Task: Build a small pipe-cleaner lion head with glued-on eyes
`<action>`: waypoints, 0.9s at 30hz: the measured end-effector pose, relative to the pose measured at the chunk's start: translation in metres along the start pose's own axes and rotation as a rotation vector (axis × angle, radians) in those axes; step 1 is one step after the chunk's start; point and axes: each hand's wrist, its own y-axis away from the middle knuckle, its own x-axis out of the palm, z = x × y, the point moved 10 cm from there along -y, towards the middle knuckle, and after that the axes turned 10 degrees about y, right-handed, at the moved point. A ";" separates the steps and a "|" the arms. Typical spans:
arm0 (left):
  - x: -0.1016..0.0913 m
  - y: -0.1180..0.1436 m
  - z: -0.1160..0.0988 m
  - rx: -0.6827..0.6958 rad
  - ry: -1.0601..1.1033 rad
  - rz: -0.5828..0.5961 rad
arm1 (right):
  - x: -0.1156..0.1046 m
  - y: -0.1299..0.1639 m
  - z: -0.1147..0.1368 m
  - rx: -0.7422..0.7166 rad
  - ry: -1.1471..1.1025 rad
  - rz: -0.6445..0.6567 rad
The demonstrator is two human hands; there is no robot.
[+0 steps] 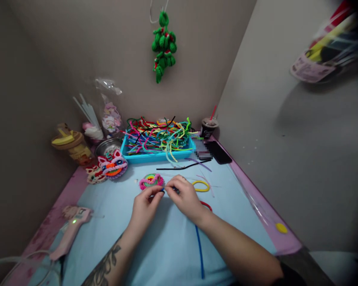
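My left hand [148,201] pinches a small blue and black piece of pipe cleaner [162,191] between thumb and fingertips. My right hand [183,194] is closed in a pinch right beside it, fingertips almost touching the left ones; what lies in them is too small to make out. Just behind the left fingers rests a round pink, green and yellow pipe cleaner piece [150,180]. Right of my hands are a yellow pipe cleaner loop [201,186] and a red pipe cleaner [207,205], partly hidden by the wrist. A blue pipe cleaner [199,250] lies near the front.
A blue tray [155,158] full of colourful pipe cleaners stands at the back. Two lion-head ornaments [113,165] and a metal bowl [107,147] sit at left, above a pink glue gun [71,232] with its cord. A phone [218,152] and drink cup [209,128] are back right.
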 end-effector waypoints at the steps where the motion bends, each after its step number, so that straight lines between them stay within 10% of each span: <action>1: 0.000 0.000 0.001 -0.020 0.015 0.000 | -0.003 0.000 -0.002 0.034 -0.022 -0.029; 27: -0.004 -0.003 0.023 -0.163 0.432 -0.071 | 0.023 0.007 -0.029 0.236 -0.227 -0.034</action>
